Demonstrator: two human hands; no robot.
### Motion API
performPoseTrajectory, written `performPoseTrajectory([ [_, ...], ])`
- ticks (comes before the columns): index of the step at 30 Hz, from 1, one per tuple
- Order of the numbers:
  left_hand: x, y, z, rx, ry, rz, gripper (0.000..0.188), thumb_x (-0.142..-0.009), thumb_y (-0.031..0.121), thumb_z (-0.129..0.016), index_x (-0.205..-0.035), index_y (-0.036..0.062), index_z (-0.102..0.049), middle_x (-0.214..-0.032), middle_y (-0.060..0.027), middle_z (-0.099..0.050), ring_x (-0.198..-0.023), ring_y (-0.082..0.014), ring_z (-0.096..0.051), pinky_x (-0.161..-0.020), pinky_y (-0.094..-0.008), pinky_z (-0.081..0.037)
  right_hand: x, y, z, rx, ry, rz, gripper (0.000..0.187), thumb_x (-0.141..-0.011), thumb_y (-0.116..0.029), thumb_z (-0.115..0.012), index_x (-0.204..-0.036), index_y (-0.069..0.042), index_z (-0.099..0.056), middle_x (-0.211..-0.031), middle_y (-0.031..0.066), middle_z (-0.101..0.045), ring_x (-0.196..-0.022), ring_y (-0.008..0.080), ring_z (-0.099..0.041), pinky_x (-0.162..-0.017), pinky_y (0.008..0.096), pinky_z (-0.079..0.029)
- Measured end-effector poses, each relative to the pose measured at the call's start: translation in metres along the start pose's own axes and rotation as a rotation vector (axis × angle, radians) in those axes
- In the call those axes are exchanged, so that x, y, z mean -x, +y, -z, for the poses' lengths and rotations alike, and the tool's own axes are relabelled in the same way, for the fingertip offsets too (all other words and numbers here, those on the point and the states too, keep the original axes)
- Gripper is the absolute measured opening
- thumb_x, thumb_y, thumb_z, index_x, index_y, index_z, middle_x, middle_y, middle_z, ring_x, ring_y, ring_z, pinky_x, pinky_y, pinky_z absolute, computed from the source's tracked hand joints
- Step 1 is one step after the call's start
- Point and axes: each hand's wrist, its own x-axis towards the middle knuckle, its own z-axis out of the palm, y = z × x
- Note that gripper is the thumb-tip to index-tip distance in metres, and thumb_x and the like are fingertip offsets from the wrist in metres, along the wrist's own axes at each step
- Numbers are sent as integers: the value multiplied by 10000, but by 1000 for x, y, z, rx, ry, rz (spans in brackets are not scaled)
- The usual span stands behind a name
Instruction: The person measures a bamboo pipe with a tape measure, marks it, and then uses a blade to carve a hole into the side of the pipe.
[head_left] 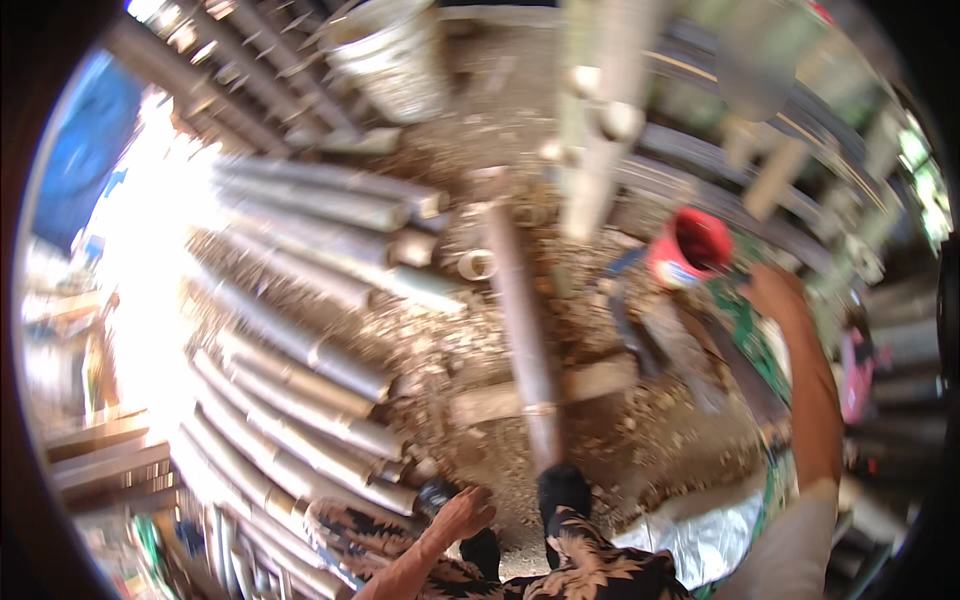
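My right hand [775, 292] is stretched forward, just to the right of a red plastic container [690, 248] with its mouth open. Its fingers look curled around something thin and dark beside the container's rim, too blurred to name. Above my thigh hovers my left hand [465, 514], its fingers smeared, with no object visible in it. A brown bamboo pole [520, 330] lies lengthwise in front of me, its near end by my dark shoe [563, 490].
Many cut bamboo poles [290, 330] lie on the left, over ground strewn with chips. A whitish bucket [390, 65] stands far off. Upright poles [600, 120] rise beyond. A flat wooden piece [490, 403] lies under the pole. Silvery sheeting [695, 540] is near my right leg.
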Motion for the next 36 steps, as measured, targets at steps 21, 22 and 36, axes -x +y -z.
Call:
performPoseTrajectory([
  [21, 11, -48, 69, -261, 1032, 477, 780, -715, 321, -786, -1346, 68, -404, -1393, -193, -345, -1312, -404, -315, -1084, -542, -286, 202, -148, -370, -845, 93, 83, 575, -846, -63, -689, -1325, 7, -377, -1238, 256, -494, -1168, 395, -503, -1009, 418, -383],
  [22, 10, -66, 69, -334, 1002, 492, 798, -691, 348, -810, -1339, 82, -429, -1422, -177, -332, -1338, -397, -296, -1102, -554, -259, 203, -150, -365, -850, 10, 67, 569, -842, -25, -670, -1326, 10, -373, -1244, 257, -487, -1177, 393, -498, -1019, 416, -375],
  [36, 50, -152, 25, 635, 1113, 927, 649, -755, 322, -716, -1092, -163, -446, -994, -305, -593, -946, -420, -596, -837, -434, -494, 192, -122, -366, -819, -3, 173, 621, -786, -13, -660, -1339, -13, -376, -1290, 252, -462, -1219, 400, -466, -1060, 435, -339],
])
